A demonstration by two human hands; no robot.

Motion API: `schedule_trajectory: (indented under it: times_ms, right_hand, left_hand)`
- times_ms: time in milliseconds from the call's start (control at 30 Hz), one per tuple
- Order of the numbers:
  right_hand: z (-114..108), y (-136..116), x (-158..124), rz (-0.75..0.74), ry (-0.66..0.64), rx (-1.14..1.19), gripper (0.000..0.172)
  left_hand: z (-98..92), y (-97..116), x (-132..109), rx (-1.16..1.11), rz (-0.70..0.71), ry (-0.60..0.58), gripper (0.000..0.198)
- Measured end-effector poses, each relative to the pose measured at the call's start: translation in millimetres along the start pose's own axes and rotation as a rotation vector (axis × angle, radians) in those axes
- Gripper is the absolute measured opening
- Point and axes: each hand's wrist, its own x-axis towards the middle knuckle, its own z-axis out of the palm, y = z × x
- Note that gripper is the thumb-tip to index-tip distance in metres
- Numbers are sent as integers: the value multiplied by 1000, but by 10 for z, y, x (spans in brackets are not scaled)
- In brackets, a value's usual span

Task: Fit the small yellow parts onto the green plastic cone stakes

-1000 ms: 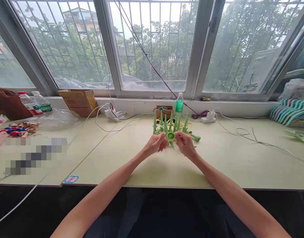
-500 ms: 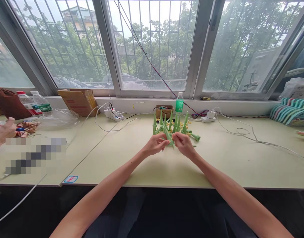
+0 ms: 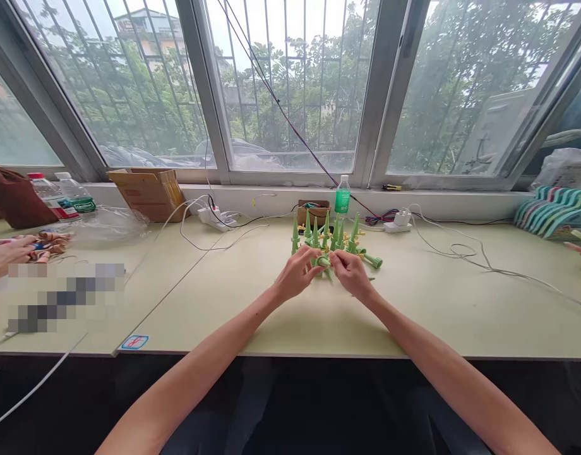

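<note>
My left hand (image 3: 296, 273) is closed on a green cone-shaped plastic piece (image 3: 323, 261), its broad end turned toward me. Right beside it, my right hand (image 3: 351, 273) is pinched at the edge of that piece; anything small between its fingertips is hidden. Just behind both hands stands a cluster of pointed green plastic pieces (image 3: 338, 235) with small yellow parts among them. One green piece (image 3: 373, 260) lies on its side to the right of the cluster.
Behind the cluster are a small cardboard box (image 3: 314, 215) and a green-labelled bottle (image 3: 342, 196). White cables run to power strips (image 3: 217, 218) along the back. Other people's hands (image 3: 9, 256) show at the far left and far right. Teal hangers (image 3: 546, 212) stand at the right.
The held green cone has turned from leaning with its tip up to showing its broad end. My left hand has rotated slightly. A co-worker's hand has come into view at the far right.
</note>
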Motion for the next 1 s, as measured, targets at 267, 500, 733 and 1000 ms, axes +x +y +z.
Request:
schedule_trajectory:
  times_ms: [267,500,733,1000]
  right_hand:
    - [-25,-7,-13,1,68,94,38]
    - [-8,13,-21,4,-25,85,39]
    - [-15,4,1,67,-87,143,44]
    - [-24,-12,10,81,-115,212,44]
  left_hand:
    - [7,60,25,-411,-386,-172,54]
    - [-15,136,33,-589,-399,-236,50]
    - [3,58,-5,-295,-198,-84,34]
    - [-29,47,-4,-83,54,-23,32]
